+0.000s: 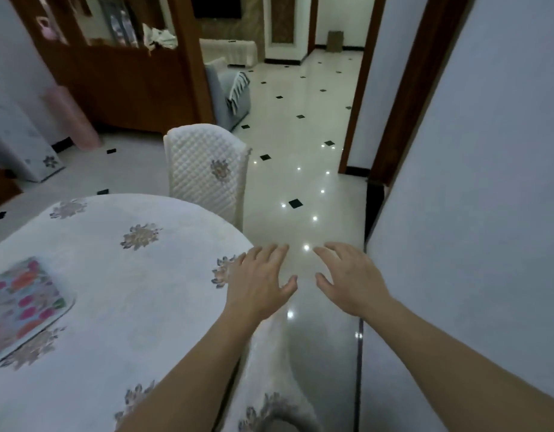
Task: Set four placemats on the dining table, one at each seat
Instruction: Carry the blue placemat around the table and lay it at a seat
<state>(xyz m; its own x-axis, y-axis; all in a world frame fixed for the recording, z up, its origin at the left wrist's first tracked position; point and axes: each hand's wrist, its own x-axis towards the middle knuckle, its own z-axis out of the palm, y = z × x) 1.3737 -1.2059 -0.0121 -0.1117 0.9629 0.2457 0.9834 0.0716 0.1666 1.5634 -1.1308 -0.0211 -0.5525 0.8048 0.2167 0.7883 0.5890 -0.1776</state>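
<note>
The round dining table (119,300) wears a white cloth with grey-gold flower motifs and fills the lower left. One placemat (19,304), pale blue with pink and orange flowers, lies flat near the table's left side, partly cut off by the frame edge. My left hand (260,282) hovers palm down over the table's right rim, fingers spread, holding nothing. My right hand (350,279) hangs beside it over the floor, also empty with fingers apart. No other placemat shows.
A chair (207,173) with a quilted white cover stands at the table's far side. Another covered chair back (269,394) sits below my arms. Glossy tiled floor (300,126) runs ahead to a doorway; a white wall (472,213) closes the right; a wooden cabinet (119,85) stands behind.
</note>
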